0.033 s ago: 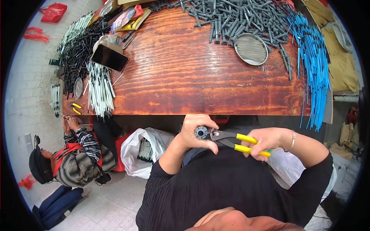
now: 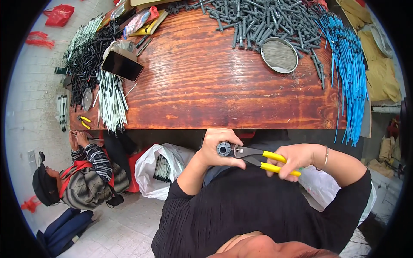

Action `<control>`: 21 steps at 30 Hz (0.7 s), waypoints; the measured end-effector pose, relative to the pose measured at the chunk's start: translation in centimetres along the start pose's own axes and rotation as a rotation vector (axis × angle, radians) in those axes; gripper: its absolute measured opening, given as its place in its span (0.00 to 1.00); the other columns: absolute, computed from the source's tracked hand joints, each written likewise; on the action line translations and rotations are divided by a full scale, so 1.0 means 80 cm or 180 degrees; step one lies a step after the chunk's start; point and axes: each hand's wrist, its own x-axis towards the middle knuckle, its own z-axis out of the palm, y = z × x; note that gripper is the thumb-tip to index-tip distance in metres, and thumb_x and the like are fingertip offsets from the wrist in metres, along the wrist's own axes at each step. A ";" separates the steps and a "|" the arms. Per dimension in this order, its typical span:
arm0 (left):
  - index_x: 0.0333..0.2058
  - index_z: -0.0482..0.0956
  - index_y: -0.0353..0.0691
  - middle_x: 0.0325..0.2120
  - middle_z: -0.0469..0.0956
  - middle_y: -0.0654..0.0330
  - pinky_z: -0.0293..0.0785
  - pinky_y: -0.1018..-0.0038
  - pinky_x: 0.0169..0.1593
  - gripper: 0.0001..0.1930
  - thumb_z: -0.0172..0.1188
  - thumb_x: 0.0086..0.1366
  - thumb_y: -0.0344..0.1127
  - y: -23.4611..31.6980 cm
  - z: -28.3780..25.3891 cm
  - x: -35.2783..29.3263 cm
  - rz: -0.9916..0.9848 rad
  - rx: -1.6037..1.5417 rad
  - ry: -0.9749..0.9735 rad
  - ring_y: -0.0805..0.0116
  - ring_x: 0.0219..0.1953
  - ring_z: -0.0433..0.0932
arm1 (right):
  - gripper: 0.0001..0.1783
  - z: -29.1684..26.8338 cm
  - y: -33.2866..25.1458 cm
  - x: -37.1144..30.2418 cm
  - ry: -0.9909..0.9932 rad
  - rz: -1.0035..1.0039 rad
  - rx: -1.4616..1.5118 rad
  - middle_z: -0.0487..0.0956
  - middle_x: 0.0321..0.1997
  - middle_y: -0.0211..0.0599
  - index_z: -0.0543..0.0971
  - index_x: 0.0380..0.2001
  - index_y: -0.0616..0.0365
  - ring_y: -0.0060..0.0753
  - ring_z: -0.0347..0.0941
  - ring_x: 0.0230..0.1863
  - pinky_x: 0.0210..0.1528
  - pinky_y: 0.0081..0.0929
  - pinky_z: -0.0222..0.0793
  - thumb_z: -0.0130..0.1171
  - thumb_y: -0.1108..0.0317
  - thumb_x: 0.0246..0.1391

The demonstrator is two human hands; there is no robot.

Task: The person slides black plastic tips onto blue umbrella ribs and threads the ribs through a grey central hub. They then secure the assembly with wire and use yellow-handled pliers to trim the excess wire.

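My left hand point(image 2: 210, 151) is closed around a dark grey plastic part, whose round, notched end point(image 2: 223, 148) faces up. In my right hand point(image 2: 297, 157) is a pair of pliers with yellow handles point(image 2: 273, 167) and dark metal jaws. The jaws point(image 2: 239, 152) lie right beside the round end, between my left thumb and forefinger. A thin, light wire seems to show at the jaws, too small to make out fully. Both hands are in front of my body, just off the table's near edge.
On the wooden table point(image 2: 206, 86) lie grey plastic parts point(image 2: 266, 23), a round tin of thin wires point(image 2: 279, 56), blue strips point(image 2: 348, 81), pale sticks point(image 2: 112, 101) and a phone point(image 2: 122, 65). A co-worker point(image 2: 86, 172) sits at the left, near a white sack point(image 2: 148, 172).
The pliers and my right hand have shifted very slightly, with the handles a little lower and further left. My left hand stays on the grey part.
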 end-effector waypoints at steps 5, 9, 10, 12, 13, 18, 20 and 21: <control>0.24 0.77 0.31 0.17 0.74 0.57 0.70 0.76 0.26 0.21 0.74 0.36 0.40 -0.004 0.003 -0.001 -0.0135 0.0213 0.0404 0.67 0.20 0.74 | 0.21 0.049 -0.024 -0.020 0.3929 -0.1638 -0.4559 0.74 0.22 0.35 0.70 0.39 0.61 0.26 0.74 0.22 0.25 0.22 0.68 0.60 0.56 0.48; 0.25 0.76 0.31 0.16 0.74 0.57 0.70 0.75 0.25 0.24 0.76 0.34 0.42 0.003 -0.003 0.010 -0.0020 -0.0018 -0.0301 0.67 0.20 0.74 | 0.21 0.024 -0.013 -0.023 0.1389 -0.0338 -0.0153 0.74 0.19 0.33 0.70 0.39 0.61 0.22 0.72 0.18 0.20 0.19 0.66 0.59 0.55 0.50; 0.25 0.76 0.31 0.16 0.74 0.57 0.70 0.75 0.25 0.24 0.76 0.34 0.42 0.003 -0.001 0.010 -0.0019 -0.0019 -0.0313 0.67 0.20 0.74 | 0.21 0.024 -0.011 -0.022 0.1218 -0.0279 -0.0258 0.74 0.20 0.34 0.71 0.39 0.61 0.23 0.72 0.18 0.20 0.19 0.66 0.58 0.55 0.50; 0.24 0.76 0.31 0.16 0.74 0.57 0.69 0.75 0.25 0.26 0.77 0.32 0.45 0.000 0.004 0.005 0.0008 -0.0009 -0.0090 0.67 0.20 0.74 | 0.21 0.022 -0.011 -0.020 0.0862 -0.0148 -0.0485 0.75 0.21 0.36 0.71 0.37 0.61 0.24 0.73 0.19 0.21 0.19 0.67 0.57 0.54 0.51; 0.24 0.76 0.31 0.16 0.74 0.57 0.69 0.75 0.25 0.27 0.77 0.31 0.46 0.000 0.005 0.003 0.0019 0.0001 0.0032 0.67 0.20 0.74 | 0.21 0.025 -0.015 -0.020 0.0853 -0.0147 -0.0495 0.75 0.21 0.36 0.71 0.37 0.61 0.24 0.73 0.19 0.21 0.19 0.67 0.57 0.54 0.51; 0.24 0.75 0.30 0.17 0.73 0.57 0.69 0.76 0.24 0.29 0.77 0.29 0.48 -0.002 0.003 0.003 -0.0134 0.0068 0.0110 0.68 0.20 0.73 | 0.20 0.044 -0.029 -0.024 0.3880 -0.1920 -0.4538 0.75 0.22 0.39 0.70 0.39 0.61 0.31 0.73 0.22 0.24 0.25 0.68 0.59 0.57 0.48; 0.24 0.75 0.30 0.17 0.73 0.57 0.69 0.77 0.25 0.29 0.77 0.30 0.47 -0.003 0.003 0.008 0.0008 -0.0125 -0.0245 0.68 0.19 0.73 | 0.20 0.038 -0.034 -0.025 0.3269 -0.1414 -0.3861 0.74 0.24 0.41 0.70 0.40 0.61 0.36 0.73 0.26 0.27 0.29 0.68 0.59 0.60 0.46; 0.24 0.75 0.30 0.17 0.73 0.57 0.69 0.77 0.25 0.29 0.77 0.30 0.46 -0.002 0.003 0.010 0.0075 -0.0220 -0.0426 0.68 0.19 0.73 | 0.21 0.036 -0.033 -0.024 0.2960 -0.1173 -0.3515 0.73 0.26 0.42 0.69 0.40 0.61 0.38 0.72 0.27 0.29 0.31 0.67 0.59 0.61 0.45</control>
